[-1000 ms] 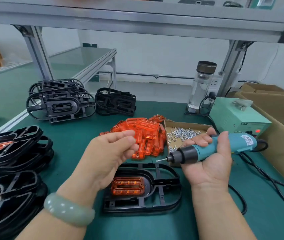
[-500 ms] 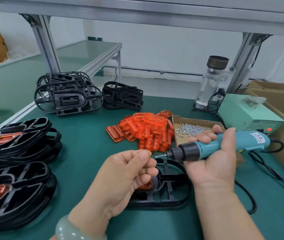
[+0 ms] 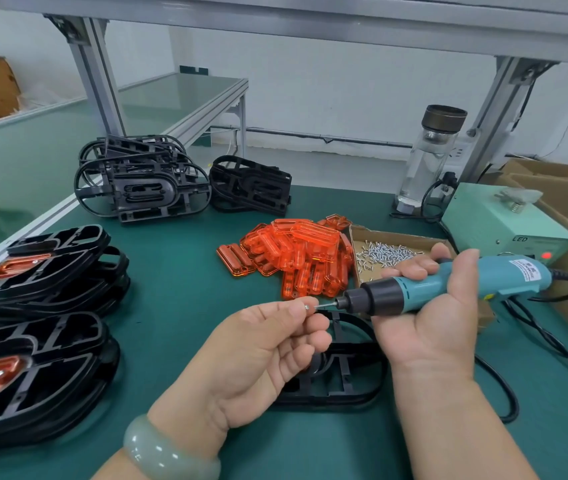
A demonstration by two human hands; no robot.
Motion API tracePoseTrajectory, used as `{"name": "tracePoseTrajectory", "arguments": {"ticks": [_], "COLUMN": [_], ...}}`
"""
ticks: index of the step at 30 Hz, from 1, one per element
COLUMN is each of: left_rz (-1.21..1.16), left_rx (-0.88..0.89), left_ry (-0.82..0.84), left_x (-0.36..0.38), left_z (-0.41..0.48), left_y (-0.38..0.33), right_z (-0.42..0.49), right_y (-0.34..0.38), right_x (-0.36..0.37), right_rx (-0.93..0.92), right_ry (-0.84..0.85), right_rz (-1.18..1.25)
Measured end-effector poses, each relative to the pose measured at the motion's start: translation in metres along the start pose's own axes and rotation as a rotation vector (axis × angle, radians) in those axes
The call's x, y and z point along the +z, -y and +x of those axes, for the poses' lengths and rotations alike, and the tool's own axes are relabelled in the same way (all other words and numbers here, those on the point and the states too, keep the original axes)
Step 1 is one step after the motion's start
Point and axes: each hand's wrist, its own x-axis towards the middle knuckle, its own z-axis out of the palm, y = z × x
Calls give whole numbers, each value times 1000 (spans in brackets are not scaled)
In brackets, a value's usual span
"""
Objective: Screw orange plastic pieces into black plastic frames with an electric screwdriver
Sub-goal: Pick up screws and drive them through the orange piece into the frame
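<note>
The left hand (image 3: 262,348), pinching a small silver screw (image 3: 306,306), has reached the bit (image 3: 326,305) of the teal electric screwdriver (image 3: 449,285) gripped by the right hand (image 3: 428,327). The black oval plastic frame (image 3: 352,389) lies beneath, ready for fastening.

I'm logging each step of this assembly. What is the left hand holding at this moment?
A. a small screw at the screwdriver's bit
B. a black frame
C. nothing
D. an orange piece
A: the left hand pinches a small screw between its fingertips, right at the bit of the electric screwdriver that the right hand grips.
</note>
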Motion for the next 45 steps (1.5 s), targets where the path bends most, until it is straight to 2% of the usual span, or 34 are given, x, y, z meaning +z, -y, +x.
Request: {"name": "tracePoseTrajectory", "arguments": {"ticks": [19,30,38,45], "left_rz": [194,477,629,517], "left_rx": [129,291,333,329], "left_ry": [-38,-172,-188,-109], "left_x": [-1,-2,-2,-2], "left_z": [1,4,2,1], "left_y": [6,9,6,4], "right_z": [-5,-8,-10,-9], "right_y": [-3,-5,-7,-4], "right_x": [3,4,4,3], "right_rx": [-50,-102,-106,-79], "right_ry": [22,42,58,47], "right_rz": [-58,-87,-78,-42]}}
